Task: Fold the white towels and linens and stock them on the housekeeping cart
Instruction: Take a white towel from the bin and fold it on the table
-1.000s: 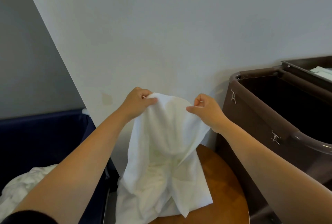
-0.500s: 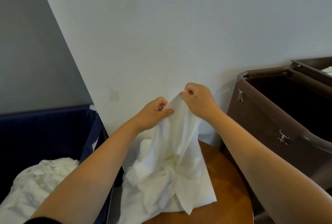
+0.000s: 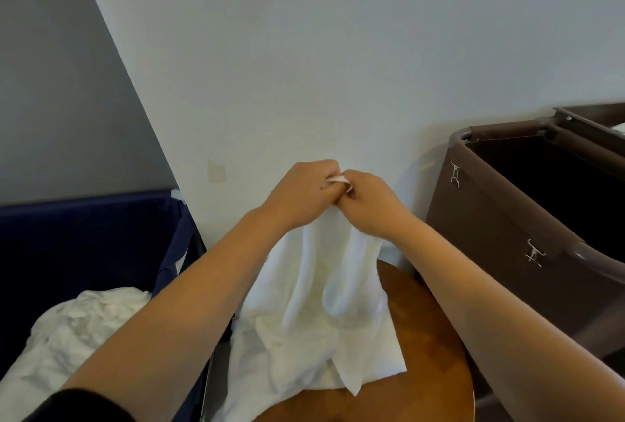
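White towel (image 3: 314, 316) hangs from both hands above the round wooden table (image 3: 419, 350), its lower folds heaped on the tabletop. Left hand (image 3: 299, 196) and right hand (image 3: 370, 203) touch, both pinching the towel's top edge together. Crumpled white linens (image 3: 77, 330) lie in the navy bin (image 3: 84, 239) at left; the brown housekeeping cart (image 3: 500, 235) stands right.

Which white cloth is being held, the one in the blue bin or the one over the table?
The towel over the wooden table: left hand and right hand pinch its top together. The pile in the bin lies untouched.
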{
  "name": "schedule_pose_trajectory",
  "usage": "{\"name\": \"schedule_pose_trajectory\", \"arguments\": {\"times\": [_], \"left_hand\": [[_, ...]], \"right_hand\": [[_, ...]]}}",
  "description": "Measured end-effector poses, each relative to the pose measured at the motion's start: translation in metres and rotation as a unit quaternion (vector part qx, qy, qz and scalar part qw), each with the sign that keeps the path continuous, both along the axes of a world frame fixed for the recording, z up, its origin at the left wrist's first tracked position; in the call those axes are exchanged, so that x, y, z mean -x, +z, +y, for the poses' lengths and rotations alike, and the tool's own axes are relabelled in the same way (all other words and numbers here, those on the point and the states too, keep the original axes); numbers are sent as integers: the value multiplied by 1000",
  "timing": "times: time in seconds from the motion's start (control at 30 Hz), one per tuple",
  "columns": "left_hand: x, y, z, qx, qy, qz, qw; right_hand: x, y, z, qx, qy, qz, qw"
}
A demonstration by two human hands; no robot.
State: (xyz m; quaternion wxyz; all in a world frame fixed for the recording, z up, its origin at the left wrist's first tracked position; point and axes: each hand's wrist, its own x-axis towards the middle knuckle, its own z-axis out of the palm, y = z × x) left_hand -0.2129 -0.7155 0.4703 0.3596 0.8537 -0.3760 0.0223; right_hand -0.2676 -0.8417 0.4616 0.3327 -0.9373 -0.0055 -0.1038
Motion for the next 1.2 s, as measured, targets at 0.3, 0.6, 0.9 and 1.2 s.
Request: {"name": "schedule_pose_trajectory", "arguments": {"times": [0.3,0.6,0.9,1.2], "left_hand": [[2,-70,16,63,90,98,989],[5,-20,13,23,10,-40,999],[24,-38,9,238,65,125,961],[6,-34,27,71,115,18,991]], "right_hand": [[8,28,-16,-297,-97,-134,940],[13,-1,-7,-61,29,56,996],[22,28,10,-316,-30,-89,944],[16,7,-4,-142,-3,52,988]]}}
